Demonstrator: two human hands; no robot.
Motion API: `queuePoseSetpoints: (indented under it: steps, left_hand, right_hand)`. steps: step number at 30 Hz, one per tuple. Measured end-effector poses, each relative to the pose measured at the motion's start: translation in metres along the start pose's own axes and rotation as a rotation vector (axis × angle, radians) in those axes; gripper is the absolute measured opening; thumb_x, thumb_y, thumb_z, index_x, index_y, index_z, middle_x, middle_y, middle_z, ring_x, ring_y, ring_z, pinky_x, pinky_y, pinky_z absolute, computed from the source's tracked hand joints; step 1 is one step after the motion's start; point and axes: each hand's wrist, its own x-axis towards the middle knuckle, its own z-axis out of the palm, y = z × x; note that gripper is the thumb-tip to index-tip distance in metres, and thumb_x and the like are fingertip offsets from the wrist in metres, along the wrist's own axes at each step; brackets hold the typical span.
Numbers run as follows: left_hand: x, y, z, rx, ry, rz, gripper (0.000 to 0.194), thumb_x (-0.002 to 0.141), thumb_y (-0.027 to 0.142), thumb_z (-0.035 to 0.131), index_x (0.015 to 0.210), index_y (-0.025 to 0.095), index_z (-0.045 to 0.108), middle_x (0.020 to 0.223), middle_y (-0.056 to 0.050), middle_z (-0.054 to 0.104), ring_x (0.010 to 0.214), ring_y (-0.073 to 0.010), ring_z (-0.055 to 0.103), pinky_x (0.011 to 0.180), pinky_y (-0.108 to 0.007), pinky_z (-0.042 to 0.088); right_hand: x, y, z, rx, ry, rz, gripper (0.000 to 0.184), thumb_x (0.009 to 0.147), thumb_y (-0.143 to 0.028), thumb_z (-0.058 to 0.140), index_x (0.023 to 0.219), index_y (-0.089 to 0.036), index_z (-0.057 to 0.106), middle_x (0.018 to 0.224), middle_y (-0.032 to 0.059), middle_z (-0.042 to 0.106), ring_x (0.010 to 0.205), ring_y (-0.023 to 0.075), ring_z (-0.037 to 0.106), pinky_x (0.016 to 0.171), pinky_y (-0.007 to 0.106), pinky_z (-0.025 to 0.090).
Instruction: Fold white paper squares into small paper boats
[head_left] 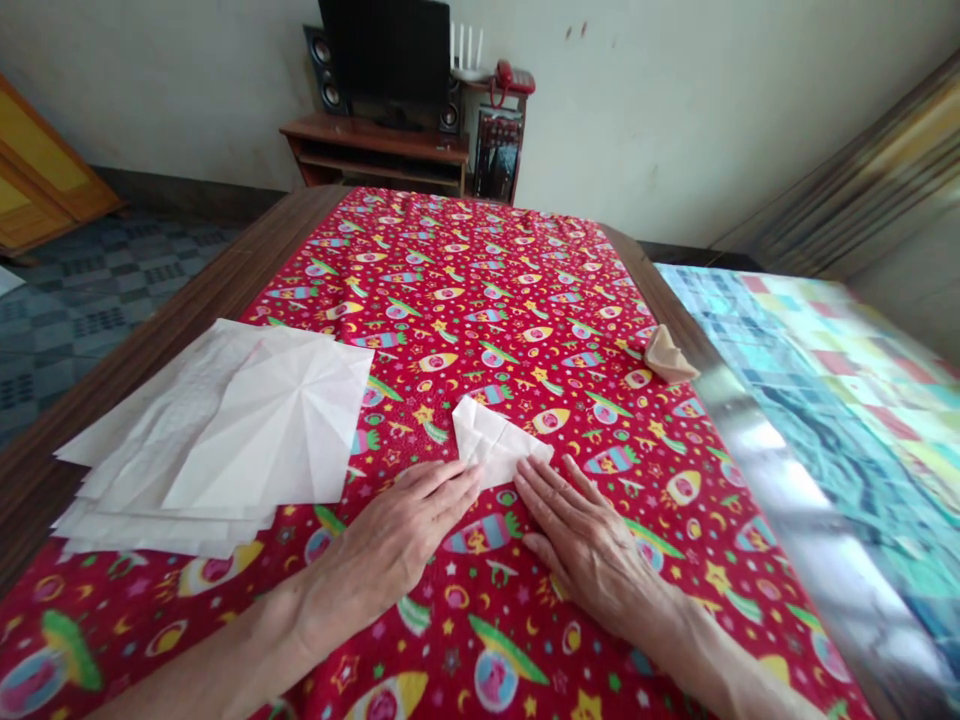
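Note:
A small folded piece of white paper (495,438) lies on the red patterned cloth in front of me. My left hand (420,520) rests its stretched fingertips on the paper's left lower edge. On the paper's right corner lie the flat fingers of my right hand (574,525), slightly apart, with the thumb set off to the side. Neither hand grips anything; both press from above. To the left is a stack of white paper sheets (300,430), the top one marked with creases that fan out from one point.
The red cloth (480,290) covers a dark wooden table (247,250). Near its right edge sits a beige folded piece (667,357). A bed with a checkered cover (795,400) stands at the right. Beyond the table are a monitor (386,50) and a red telephone (512,78).

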Motion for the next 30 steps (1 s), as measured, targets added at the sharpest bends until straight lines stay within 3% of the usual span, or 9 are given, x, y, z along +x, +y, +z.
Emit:
queuePoseSetpoints:
  steps: [6,10,12,14,17,19,21,23,30]
  left_hand:
    - [-0.006,0.001,-0.001,0.021,0.054,0.046,0.057,0.08,-0.004,0.034,0.134,0.01,0.044,0.141,-0.006,0.047,0.131,-0.018,0.039,0.11,-0.034,0.031]
    - [0.012,-0.002,-0.009,-0.079,0.06,0.029,0.038,0.084,0.003,0.04,0.117,0.013,0.057,0.124,-0.006,0.059,0.115,-0.0196,0.051,0.102,-0.036,0.038]
    - [0.028,-0.007,-0.011,-0.137,0.04,-0.022,0.018,0.087,0.011,0.046,0.095,0.017,0.062,0.105,-0.003,0.064,0.098,-0.0191,0.057,0.092,-0.036,0.044]
    - [0.044,-0.015,-0.009,-0.146,0.03,-0.052,0.01,0.089,0.019,0.051,0.083,0.018,0.059,0.092,-0.003,0.063,0.089,-0.0192,0.058,0.082,-0.034,0.047]
    - [0.06,-0.03,-0.001,-0.188,0.034,-0.093,0.003,0.087,0.021,0.058,0.087,0.019,0.056,0.089,-0.001,0.06,0.084,-0.0175,0.059,0.078,-0.031,0.05]
    - [0.064,-0.041,0.004,-0.189,0.084,-0.083,0.024,0.085,0.024,0.063,0.107,0.021,0.054,0.111,-0.003,0.058,0.104,-0.0206,0.056,0.091,-0.034,0.047]
    - [0.065,-0.051,0.008,-0.164,0.126,-0.073,0.053,0.082,0.03,0.066,0.128,0.023,0.042,0.133,-0.007,0.046,0.125,-0.0243,0.043,0.104,-0.04,0.039]
    - [0.066,-0.061,0.011,-0.149,0.115,-0.066,0.068,0.079,0.038,0.069,0.136,0.022,0.035,0.14,-0.01,0.039,0.132,-0.0263,0.035,0.109,-0.043,0.035]
    - [0.075,-0.071,0.012,-0.184,0.056,-0.037,0.063,0.07,0.044,0.076,0.124,0.023,0.05,0.118,-0.006,0.05,0.112,-0.0241,0.049,0.098,-0.038,0.044]
  right_hand:
    - [0.006,-0.005,-0.001,-0.014,0.137,-0.005,0.041,0.095,-0.021,0.045,0.135,-0.011,0.046,0.135,0.011,0.053,0.129,0.0245,0.045,0.111,0.048,0.032]
    - [0.026,-0.002,0.001,0.005,0.297,0.035,0.02,0.095,-0.023,0.048,0.103,-0.014,0.063,0.105,0.0084,0.069,0.103,0.0211,0.061,0.092,0.037,0.045]
    - [0.039,0.002,0.002,0.011,0.243,0.075,0.022,0.095,-0.025,0.046,0.083,-0.018,0.063,0.087,0.0054,0.068,0.087,0.0191,0.061,0.078,0.034,0.046]
    - [0.049,0.007,0.004,-0.008,0.223,0.151,0.024,0.094,-0.029,0.048,0.075,-0.019,0.059,0.076,0.0037,0.063,0.076,0.0182,0.058,0.07,0.032,0.044]
    - [0.051,0.014,0.004,0.017,0.24,0.287,0.02,0.092,-0.033,0.053,0.078,-0.019,0.057,0.078,0.0042,0.059,0.076,0.0183,0.054,0.069,0.031,0.043]
    - [0.046,0.017,0.005,0.037,0.263,0.357,0.017,0.09,-0.036,0.055,0.091,-0.019,0.057,0.088,0.0065,0.058,0.083,0.0203,0.053,0.073,0.032,0.044]
    - [0.04,0.02,0.005,0.026,0.277,0.398,0.026,0.089,-0.039,0.056,0.104,-0.018,0.054,0.096,0.0089,0.057,0.089,0.0227,0.052,0.077,0.034,0.045]
    - [0.035,0.022,0.006,0.003,0.278,0.416,0.031,0.088,-0.042,0.055,0.107,-0.018,0.053,0.097,0.01,0.056,0.09,0.0243,0.051,0.077,0.037,0.045]
    - [0.036,0.022,0.011,0.072,0.3,0.393,0.015,0.09,-0.035,0.053,0.092,-0.02,0.05,0.087,0.0058,0.055,0.082,0.0216,0.052,0.073,0.034,0.045]
